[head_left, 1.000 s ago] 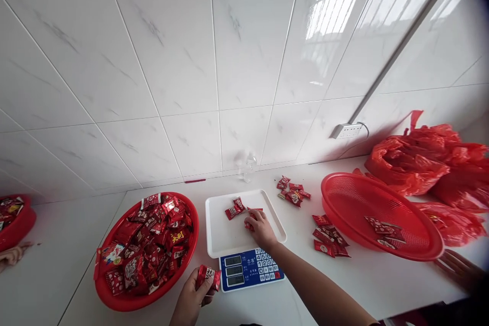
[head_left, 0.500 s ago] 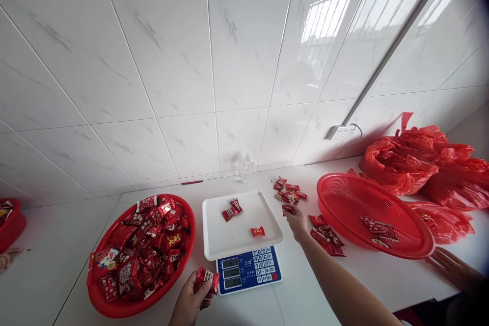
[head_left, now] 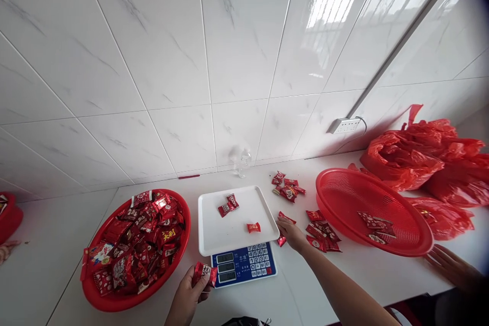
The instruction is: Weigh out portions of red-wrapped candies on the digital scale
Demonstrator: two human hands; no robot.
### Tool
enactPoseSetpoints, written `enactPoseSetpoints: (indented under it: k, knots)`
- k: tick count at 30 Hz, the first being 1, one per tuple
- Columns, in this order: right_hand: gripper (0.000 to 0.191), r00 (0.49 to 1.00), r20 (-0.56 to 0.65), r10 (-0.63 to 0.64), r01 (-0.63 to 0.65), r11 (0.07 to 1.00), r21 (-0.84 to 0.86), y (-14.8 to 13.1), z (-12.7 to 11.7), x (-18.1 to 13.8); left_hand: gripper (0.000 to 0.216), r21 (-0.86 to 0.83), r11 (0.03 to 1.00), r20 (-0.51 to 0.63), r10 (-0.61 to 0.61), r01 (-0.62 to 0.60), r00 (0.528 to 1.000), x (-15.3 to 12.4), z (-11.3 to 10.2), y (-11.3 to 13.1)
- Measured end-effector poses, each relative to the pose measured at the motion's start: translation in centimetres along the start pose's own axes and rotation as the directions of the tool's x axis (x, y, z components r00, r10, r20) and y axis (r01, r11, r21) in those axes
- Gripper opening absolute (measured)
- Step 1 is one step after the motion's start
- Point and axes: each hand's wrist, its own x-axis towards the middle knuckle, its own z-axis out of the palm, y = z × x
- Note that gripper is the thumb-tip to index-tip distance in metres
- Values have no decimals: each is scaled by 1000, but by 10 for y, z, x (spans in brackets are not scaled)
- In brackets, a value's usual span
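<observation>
My left hand (head_left: 193, 290) is closed around red wrapped candies (head_left: 205, 274), in front of the scale's display. My right hand (head_left: 292, 234) is low over the table at the right edge of the white weighing tray (head_left: 229, 237). Its fingers look stretched out; their undersides are hidden. One red candy (head_left: 287, 217) shows just above these fingers and another small red packet (head_left: 281, 240) just below them. On the tray lie a pair of dark red candies (head_left: 228, 205) and a single brighter red candy (head_left: 253, 227). The blue scale keypad (head_left: 244, 265) is in front of the tray.
A red basket (head_left: 187, 229) heaped with candies stands left. Candy piles (head_left: 289, 188) (head_left: 323, 232) lie right of the tray. A tilted red colander (head_left: 382, 188) holds a few packets. Red plastic bags (head_left: 451, 158), a clear bottle (head_left: 244, 163) and another person's hand (head_left: 445, 262) are around.
My right hand has come down and slightly left to the tray's edge; the packet it held now shows beside its fingers. My left hand still holds its candies. The view has shifted slightly.
</observation>
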Motion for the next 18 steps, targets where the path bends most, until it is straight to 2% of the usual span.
enactPoseSetpoints:
  k: [5,8,11,13,15,17,18]
  knots:
    - [38,987,-126,102,-97,994,47,6,-17,-3,57,-11,1000,-7,-3,3,1000,0,4,-1]
    - [42,962,-220,161,-146,986,80,-2,-27,-4,57,-12,1000,-10,-9,8,1000,-2,4,0]
    - [47,932,-332,148,-107,985,138,-36,-36,0,57,-16,1000,7,-1,1,1000,-5,5,3]
    - [47,929,-370,26,38,985,165,-73,-36,6,55,-13,1000,20,0,0,1000,-7,8,4]
    - [47,956,-252,-150,175,981,81,-114,-30,12,53,-12,1000,29,9,-9,1000,-9,11,6]
    - [50,960,-32,-276,277,961,2,-152,-18,21,53,-17,1000,40,22,-22,999,-11,13,8]
    - [54,953,58,-297,299,954,-26,-167,-11,26,53,-18,999,44,29,-28,999,-12,14,8]
